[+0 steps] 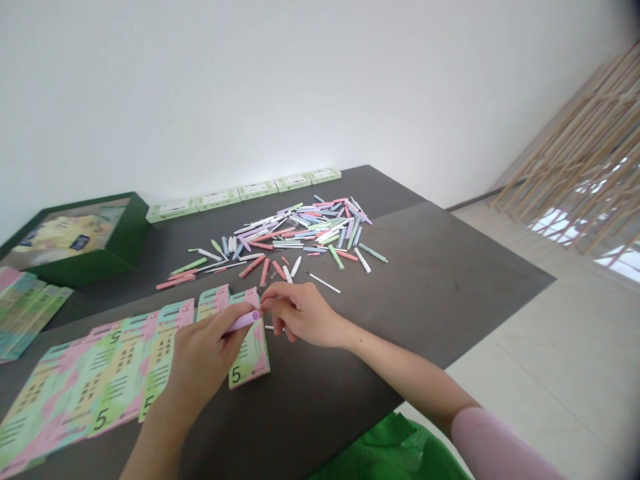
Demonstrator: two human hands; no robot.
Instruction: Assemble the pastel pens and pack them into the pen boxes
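My left hand (205,350) is closed round a purple pen (243,321), its round end pointing right. Close to that end, my right hand (303,313) has its thumb and fingertips pinched together; what they hold, if anything, is hidden. A thin white stick shows in part beneath the right fingers. Below the hands lies a printed pink and green box (250,363) marked 5, partly covered by the left hand. Similar boxes (117,380) lie in an overlapping row to the left.
Loose pens and pen parts in several colours form a pile (310,227) on the dark table (430,267). One thin white refill (324,283) lies in front. A green open box (115,247) holds packaged items at left. Light green boxes (257,191) line the wall.
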